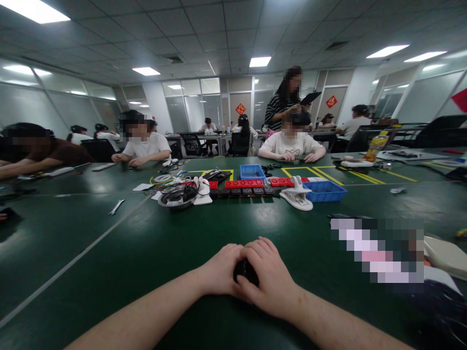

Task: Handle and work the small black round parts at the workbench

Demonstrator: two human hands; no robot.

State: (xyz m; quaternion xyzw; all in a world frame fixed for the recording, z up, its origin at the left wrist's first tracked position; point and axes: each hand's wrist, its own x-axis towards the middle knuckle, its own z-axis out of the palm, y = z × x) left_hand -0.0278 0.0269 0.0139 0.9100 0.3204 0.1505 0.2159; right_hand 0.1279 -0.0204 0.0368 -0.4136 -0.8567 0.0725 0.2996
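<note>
Both my hands meet on the green tabletop [153, 306], close in front of me. Between them is a small, glossy black rounded object [246, 273], mostly covered by my fingers, so its kind does not show. My left hand [222, 270] grips it from the left, its fingertips hidden behind the other hand. Curved over the top and right side, my right hand [273, 279] has its thumb along the near side and its fingers on the far side.
Ahead lie a bowl of cables [177, 197], red socket strips [244, 183], a white clip base [297, 194] and a blue bin [324, 190]. A wrench [116, 207] rests at left. Blurred items and a dark coiled thing [438, 306] are at right. People sit across the table.
</note>
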